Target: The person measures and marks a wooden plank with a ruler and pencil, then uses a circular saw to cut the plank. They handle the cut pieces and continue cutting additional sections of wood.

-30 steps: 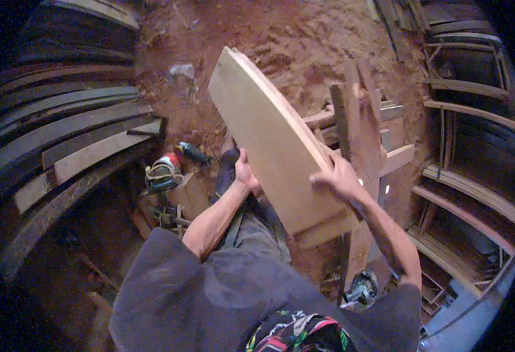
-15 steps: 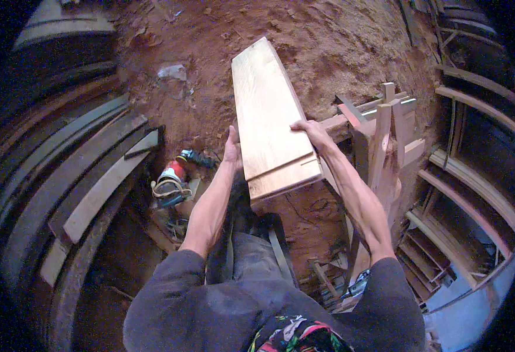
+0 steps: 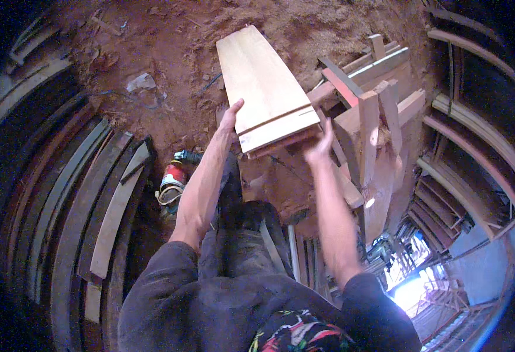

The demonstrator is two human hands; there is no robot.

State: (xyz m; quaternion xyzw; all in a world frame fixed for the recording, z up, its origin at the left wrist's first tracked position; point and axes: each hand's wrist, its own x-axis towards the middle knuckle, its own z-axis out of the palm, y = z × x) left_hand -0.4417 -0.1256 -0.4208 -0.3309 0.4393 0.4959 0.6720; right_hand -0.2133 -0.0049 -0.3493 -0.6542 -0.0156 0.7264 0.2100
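Note:
A short stack of pale planed boards [image 3: 269, 82] is held out in front of me, pointing away. At its near end a strip of board juts out past a dark seam. My left hand [image 3: 229, 120] grips the left edge, thumb on the top face and the other fingers hidden beneath. Beside the near right corner, my right hand [image 3: 321, 146] is off the top face with its fingers apart, a little blurred. Whether it touches the boards' end I cannot tell.
A red power tool [image 3: 174, 176] with a coiled cord lies left of my legs. Long planks [image 3: 72, 217] are stacked along the left. A rough wooden bench [image 3: 380, 135] with upright pieces stands to the right, near timber racks [image 3: 474, 129]. Sawdust-covered ground [image 3: 169, 35] lies ahead.
My right hand has left the right edge of the boards and moved to their near right corner. The left hand keeps its grip. My view has turned, bringing a bright opening in at lower right.

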